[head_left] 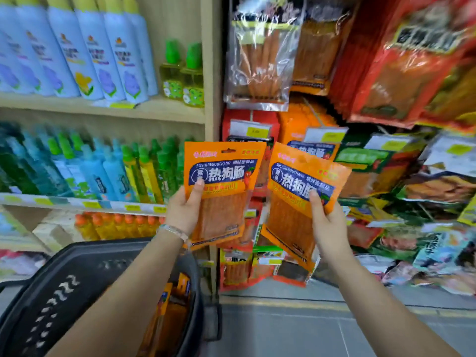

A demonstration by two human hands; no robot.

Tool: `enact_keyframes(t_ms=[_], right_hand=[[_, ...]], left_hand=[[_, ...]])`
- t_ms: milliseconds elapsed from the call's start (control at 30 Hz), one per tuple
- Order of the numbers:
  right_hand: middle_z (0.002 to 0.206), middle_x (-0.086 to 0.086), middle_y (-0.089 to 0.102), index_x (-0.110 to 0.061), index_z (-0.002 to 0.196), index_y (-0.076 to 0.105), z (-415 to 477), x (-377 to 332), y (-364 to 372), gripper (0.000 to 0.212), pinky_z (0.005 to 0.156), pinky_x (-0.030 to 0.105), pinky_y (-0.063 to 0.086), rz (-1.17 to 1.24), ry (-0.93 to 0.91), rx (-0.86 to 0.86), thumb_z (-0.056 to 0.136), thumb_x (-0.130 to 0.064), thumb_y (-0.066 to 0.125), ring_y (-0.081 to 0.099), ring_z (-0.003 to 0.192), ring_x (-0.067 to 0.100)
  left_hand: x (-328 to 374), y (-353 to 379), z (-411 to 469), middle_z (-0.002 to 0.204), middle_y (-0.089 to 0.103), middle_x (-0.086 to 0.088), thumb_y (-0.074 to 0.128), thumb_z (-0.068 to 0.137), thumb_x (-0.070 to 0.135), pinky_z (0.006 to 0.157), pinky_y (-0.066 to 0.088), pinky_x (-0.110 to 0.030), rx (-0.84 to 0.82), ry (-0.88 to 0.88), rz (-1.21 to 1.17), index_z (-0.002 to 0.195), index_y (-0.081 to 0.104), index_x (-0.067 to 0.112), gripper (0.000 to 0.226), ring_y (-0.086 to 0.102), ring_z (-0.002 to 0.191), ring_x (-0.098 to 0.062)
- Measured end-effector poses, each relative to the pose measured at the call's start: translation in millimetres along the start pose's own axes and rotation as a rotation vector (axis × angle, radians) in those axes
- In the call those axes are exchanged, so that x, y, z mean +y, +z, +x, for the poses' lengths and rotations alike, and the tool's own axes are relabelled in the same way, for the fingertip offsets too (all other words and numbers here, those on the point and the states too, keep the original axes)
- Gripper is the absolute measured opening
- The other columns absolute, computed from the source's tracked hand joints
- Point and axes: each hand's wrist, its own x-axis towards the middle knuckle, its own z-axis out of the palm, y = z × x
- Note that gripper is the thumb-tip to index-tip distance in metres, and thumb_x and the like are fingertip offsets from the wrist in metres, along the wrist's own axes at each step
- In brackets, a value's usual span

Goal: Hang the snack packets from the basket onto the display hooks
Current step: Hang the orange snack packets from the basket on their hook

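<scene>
Left grip (184, 210) pinches one orange packet (221, 191), thumb on the front. Right grip (328, 225) pinches a second packet (296, 202) the same way. Both long axes roughly vertical, header ends up; the second leans top-right. Hung packets (257, 60) sit ahead and up-right, so right grip looks nearer. Hooks hidden behind stock. Labels: "SUSHIREGOUCHANG", "热狗肠". More orange packs in the basket (77, 274), lower left.

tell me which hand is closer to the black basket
Left. The left hand, gripping an orange packet, is just above the rim of the basket; the right hand, gripping a second packet, is farther right, before the hanging snacks.
</scene>
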Motion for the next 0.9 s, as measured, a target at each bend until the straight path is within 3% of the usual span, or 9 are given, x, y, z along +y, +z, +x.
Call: enact_keyframes(t_ms=[100,200,367,600,633,667,700,733,900], right_hand=[[0.079,-0.02,0.063,-0.023,0.094,0.063,44,-26,-33,0.013,0.063,0.006,0.04,0.01,-0.111,0.071,0.096,-0.029,0.051,0.057,0.072,-0.01],[0.049,-0.025,0.05,-0.03,0.076,0.055,85,-52,-54,0.019,0.047,0.009,0.031,0.017,-0.179,0.105,0.095,-0.032,0.054,0.049,0.047,-0.007],[0.073,-0.024,0.062,-0.033,0.078,0.061,147,-95,-69,0.018,0.059,0.003,0.04,0.132,-0.248,0.19,0.094,-0.029,0.056,0.056,0.067,-0.017],[0.07,0.023,0.055,0.007,0.096,0.057,224,-140,-63,0.052,0.06,0.041,0.036,0.206,-0.253,0.183,0.09,-0.044,0.055,0.053,0.065,0.028],[0.064,0.003,0.045,0.014,0.106,0.052,232,-146,-62,0.058,0.061,0.041,0.037,0.216,-0.27,0.181,0.091,-0.042,0.055,0.053,0.069,0.03],[0.102,-0.008,0.041,0.013,0.111,0.051,241,-151,-61,0.058,0.064,0.04,0.038,0.222,-0.278,0.172,0.092,-0.041,0.055,0.054,0.072,0.029],[0.082,0.025,0.057,0.008,0.11,0.055,250,-156,-60,0.053,0.068,0.037,0.042,0.224,-0.265,0.158,0.091,-0.041,0.055,0.058,0.074,0.025],[0.078,0.003,0.062,-0.001,0.107,0.061,258,-159,-58,0.045,0.074,0.035,0.046,0.224,-0.241,0.146,0.091,-0.042,0.055,0.063,0.079,0.02],[0.097,-0.003,0.071,-0.027,0.093,0.063,286,-169,-48,0.014,0.09,0.041,0.052,0.292,-0.187,0.081,0.089,-0.038,0.056,0.067,0.094,0.019]], left_hand=[[41,27,13,0.093,0.065,0.004,0.046,0.094,0.044,0.079,0.041,-0.029,0.03,0.126,0.027,0.089,0.062,0.025,0.025,0.059,0.09,-0.016],[79,46,29,0.093,0.067,0.004,0.047,0.094,0.044,0.079,0.041,-0.027,0.058,0.2,0.007,0.087,0.063,0.026,0.025,0.06,0.089,-0.015],[131,67,61,0.1,0.068,0.002,0.047,0.092,0.051,0.094,0.046,-0.038,0.064,0.252,-0.032,0.095,0.064,0.027,0.03,0.062,0.099,-0.02],[182,94,106,0.074,0.067,0.017,0.05,0.091,0.049,0.063,0.044,-0.021,0.078,0.362,-0.106,0.075,0.065,0.024,0.033,0.063,0.072,-0.003],[185,97,112,0.073,0.068,0.015,0.051,0.09,0.05,0.064,0.046,-0.021,0.067,0.367,-0.112,0.075,0.065,0.023,0.034,0.064,0.072,-0.003],[188,100,120,0.074,0.07,0.012,0.051,0.09,0.051,0.068,0.049,-0.025,0.055,0.367,-0.12,0.075,0.066,0.022,0.036,0.066,0.074,-0.007],[190,102,127,0.075,0.071,0.009,0.052,0.089,0.052,0.073,0.05,-0.029,0.047,0.364,-0.128,0.075,0.066,0.021,0.037,0.067,0.076,-0.011],[191,104,134,0.074,0.072,0.007,0.052,0.088,0.053,0.074,0.05,-0.031,0.039,0.362,-0.133,0.074,0.067,0.022,0.037,0.067,0.076,-0.013],[195,111,156,0.068,0.071,0.009,0.048,0.088,0.058,0.069,0.052,-0.034,-0.014,0.385,-0.1,0.079,0.067,0.023,0.041,0.067,0.067,-0.013]])
